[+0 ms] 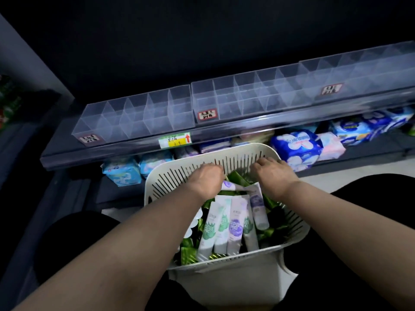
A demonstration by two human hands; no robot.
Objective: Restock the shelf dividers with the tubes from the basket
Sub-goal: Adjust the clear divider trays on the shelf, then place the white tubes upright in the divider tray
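Head view: shelf dividers seen unfilled, no tube placed. Tubes piled in basket below shelf. Left hand and right hand lowered among tubes, apart, fingers hidden; grip cannot be told. Restocking judged barely begun.

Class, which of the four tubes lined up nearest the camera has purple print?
The third tube from the left; the other three show green.

Left hand and right hand sit among tubes in basket.
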